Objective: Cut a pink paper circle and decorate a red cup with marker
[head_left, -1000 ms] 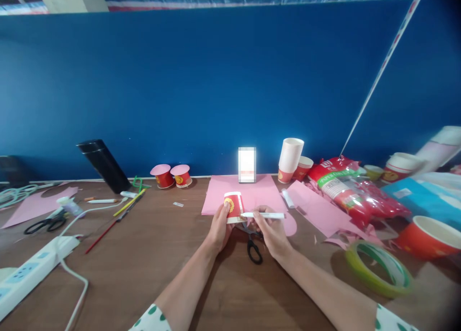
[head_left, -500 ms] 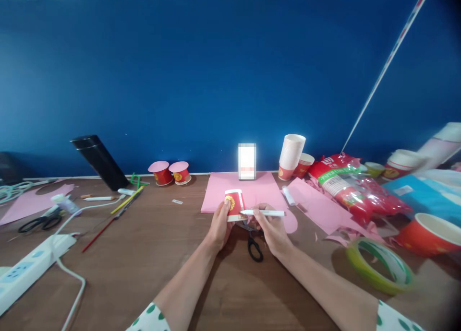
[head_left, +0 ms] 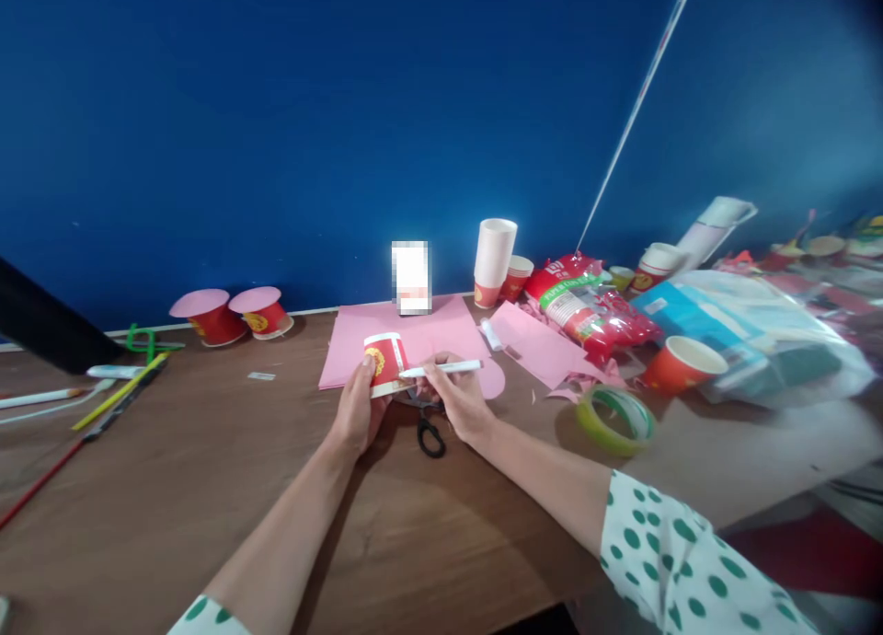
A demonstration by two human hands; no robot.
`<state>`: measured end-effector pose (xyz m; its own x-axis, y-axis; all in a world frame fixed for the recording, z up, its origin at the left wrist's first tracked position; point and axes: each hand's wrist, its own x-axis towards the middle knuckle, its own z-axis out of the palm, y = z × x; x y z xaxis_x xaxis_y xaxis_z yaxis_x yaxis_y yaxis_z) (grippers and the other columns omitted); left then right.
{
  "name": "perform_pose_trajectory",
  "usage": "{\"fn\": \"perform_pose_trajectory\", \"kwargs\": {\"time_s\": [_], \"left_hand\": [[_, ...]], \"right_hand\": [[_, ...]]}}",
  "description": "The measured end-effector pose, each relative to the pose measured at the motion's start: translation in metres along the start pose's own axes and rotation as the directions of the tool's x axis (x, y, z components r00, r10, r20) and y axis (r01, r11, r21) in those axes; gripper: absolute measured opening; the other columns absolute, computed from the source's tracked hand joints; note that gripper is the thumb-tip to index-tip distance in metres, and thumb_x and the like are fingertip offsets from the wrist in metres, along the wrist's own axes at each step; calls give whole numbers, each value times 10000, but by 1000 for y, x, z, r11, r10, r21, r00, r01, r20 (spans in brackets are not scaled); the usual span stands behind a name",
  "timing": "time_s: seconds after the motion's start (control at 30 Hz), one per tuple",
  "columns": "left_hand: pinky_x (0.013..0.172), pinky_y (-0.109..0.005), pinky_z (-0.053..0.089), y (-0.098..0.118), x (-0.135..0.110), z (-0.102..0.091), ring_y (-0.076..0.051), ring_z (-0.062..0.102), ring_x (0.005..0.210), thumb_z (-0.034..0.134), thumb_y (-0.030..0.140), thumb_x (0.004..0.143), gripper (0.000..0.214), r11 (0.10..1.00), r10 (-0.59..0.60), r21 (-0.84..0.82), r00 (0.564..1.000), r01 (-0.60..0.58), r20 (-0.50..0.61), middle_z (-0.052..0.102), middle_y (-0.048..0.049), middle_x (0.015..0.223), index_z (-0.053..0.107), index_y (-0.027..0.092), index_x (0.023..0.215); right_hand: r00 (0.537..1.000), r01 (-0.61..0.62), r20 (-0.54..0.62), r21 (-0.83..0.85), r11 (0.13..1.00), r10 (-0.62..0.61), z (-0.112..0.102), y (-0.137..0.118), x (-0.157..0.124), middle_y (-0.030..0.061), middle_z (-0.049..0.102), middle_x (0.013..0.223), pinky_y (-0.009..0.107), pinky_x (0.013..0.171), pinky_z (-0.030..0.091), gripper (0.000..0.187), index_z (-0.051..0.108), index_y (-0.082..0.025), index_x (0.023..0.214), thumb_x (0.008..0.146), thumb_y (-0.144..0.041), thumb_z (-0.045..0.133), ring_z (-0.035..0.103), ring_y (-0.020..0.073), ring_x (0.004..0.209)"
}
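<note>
Between the fingers of my left hand (head_left: 357, 405) is a red paper cup (head_left: 388, 359) with a gold emblem and a white strip, held on its side or tilted; I cannot tell which. A slim white marker (head_left: 452, 368) is pinched in my right hand (head_left: 459, 400), its tip at the cup's right side. Whether the tip touches the cup is too small to tell. Below the hands, black-handled scissors (head_left: 431, 435) lie with their blades partly hidden. Behind the cup are pink paper sheets (head_left: 441, 327) on the brown table.
Two red cups with pink discs on top (head_left: 258, 313) stand at left near the blue wall. A bright blurred-out device (head_left: 412, 279) stands behind the paper. To the right are stacked cups (head_left: 494, 258), a red cup bag (head_left: 586, 304), green tape (head_left: 613, 421) and an orange cup (head_left: 682, 366).
The view has swung to the right, so everything sits further left and more of the right side shows. Both hands keep hold of the cup and marker in nearly the same pose.
</note>
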<state>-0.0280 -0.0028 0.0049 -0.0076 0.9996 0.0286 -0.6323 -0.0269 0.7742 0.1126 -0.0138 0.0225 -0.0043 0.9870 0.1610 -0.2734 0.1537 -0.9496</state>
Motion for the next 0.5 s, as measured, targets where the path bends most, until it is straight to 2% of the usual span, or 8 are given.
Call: {"fn": "perform_pose_trajectory", "kwargs": {"time_s": [0.17, 0.27, 0.4, 0.5], "left_hand": [[769, -282, 521, 0, 0, 0, -170, 653, 770, 643, 409, 847, 256, 1000, 7, 1, 1000, -7, 8, 707, -37, 856, 656, 158, 893], [772, -309, 519, 0, -1, 0, -190, 663, 790, 648, 423, 839, 291, 1000, -3, 1, 1000, 3, -9, 712, -43, 862, 652, 147, 931], [801, -342, 505, -2, -1, -1, -196, 662, 772, 649, 451, 834, 315, 1000, -15, -24, 1000, 15, -11, 706, -42, 842, 640, 152, 932], [791, -333, 500, -4, -1, -3, -192, 655, 768, 650, 447, 834, 301, 999, -18, -31, 1000, 17, -6, 700, -41, 843, 633, 161, 929]], "right_hand": [[1000, 6, 9, 39, 999, -6, 0, -1, 0, -31, 613, 610, 194, 469, 406, 306, 592, -192, 737, 767, -475, 702, 507, 82, 494], [1000, -1, -5, 60, 998, 1, 0, -3, 0, -32, 607, 591, 190, 459, 394, 315, 599, -188, 731, 757, -482, 711, 507, 83, 492], [997, -6, -79, 45, 999, 10, -1, -2, 2, -27, 618, 600, 179, 449, 370, 315, 609, -185, 738, 733, -472, 738, 523, 85, 502], [997, -5, -71, 39, 999, 8, -1, -1, 2, -22, 624, 604, 188, 451, 372, 319, 608, -189, 742, 735, -479, 739, 530, 93, 505]]}}
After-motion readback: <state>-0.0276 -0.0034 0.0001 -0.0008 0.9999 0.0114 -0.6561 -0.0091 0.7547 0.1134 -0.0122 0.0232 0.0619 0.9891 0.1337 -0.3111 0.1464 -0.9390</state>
